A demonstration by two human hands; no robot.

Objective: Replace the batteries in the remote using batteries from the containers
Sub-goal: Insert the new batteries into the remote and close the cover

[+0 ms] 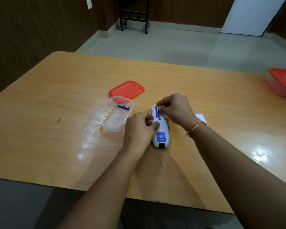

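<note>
A white remote (160, 135) lies face down on the wooden table (56, 100), its battery bay open at the far end. My left hand (139, 129) grips the remote's left side, thumb on its back. My right hand (173, 109) pinches a blue battery (157, 111) that sits tilted in the bay. To the left stands a clear open container (106, 123) with one blue battery (123, 106) inside. Its red lid (126, 89) lies flat just behind it.
A second container with a red lid (283, 83) stands at the table's far right edge. A white flat piece (201, 117), partly hidden by my right wrist, lies right of the remote. A black wheeled stand (134, 19) is on the floor beyond.
</note>
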